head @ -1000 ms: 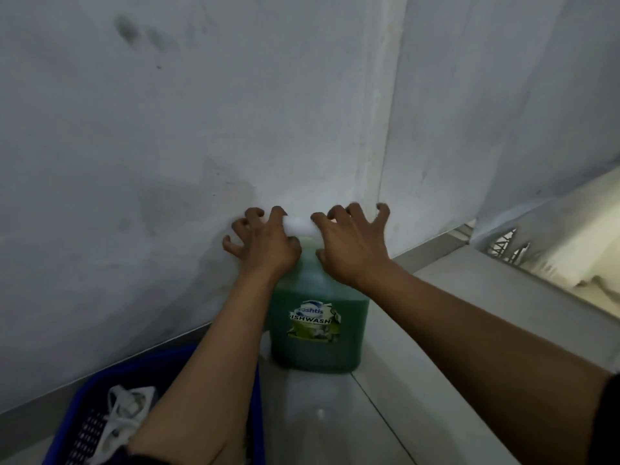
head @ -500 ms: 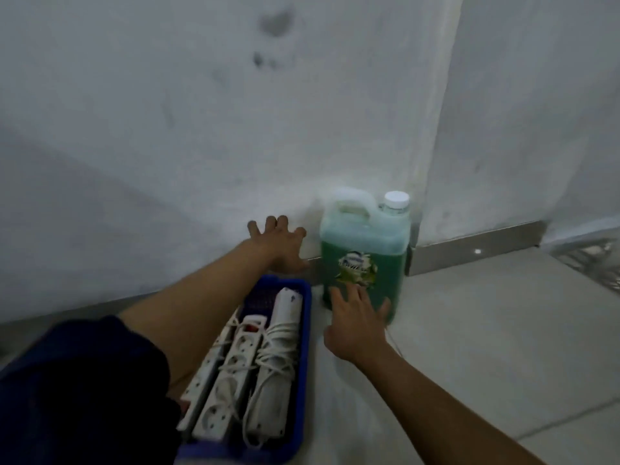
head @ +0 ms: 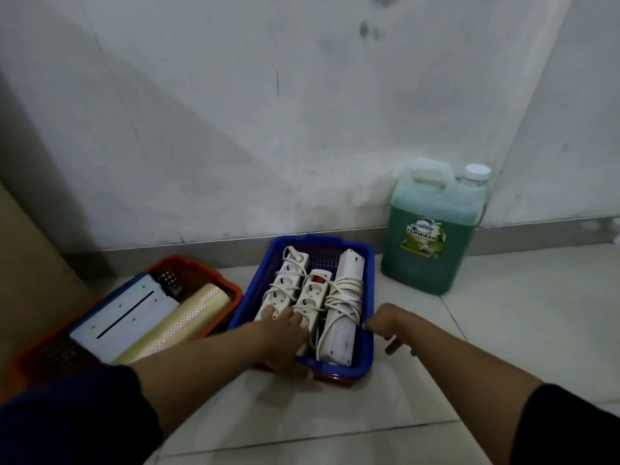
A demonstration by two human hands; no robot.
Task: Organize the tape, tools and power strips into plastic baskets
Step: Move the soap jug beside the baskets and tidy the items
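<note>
A blue plastic basket (head: 368,263) stands on the floor tiles by the wall. Three white power strips (head: 342,297) with wound cords lie side by side in it. My left hand (head: 285,344) is closed over the basket's near left rim, fingers touching a strip's end. My right hand (head: 385,327) hangs with loosely curled fingers at the right rim and holds nothing. To the left, a red basket (head: 198,266) holds a grey metal box (head: 124,317) and a cream roll (head: 181,320).
A green dishwash jug (head: 432,236) with a white cap stands in the wall corner, right of the blue basket. A red edge (head: 335,380) shows under the blue basket's near rim. A brown panel (head: 23,263) is at far left.
Both hands left the jug and drew back to the near end of the blue basket. The view pulled back and down, so the red basket now shows.
</note>
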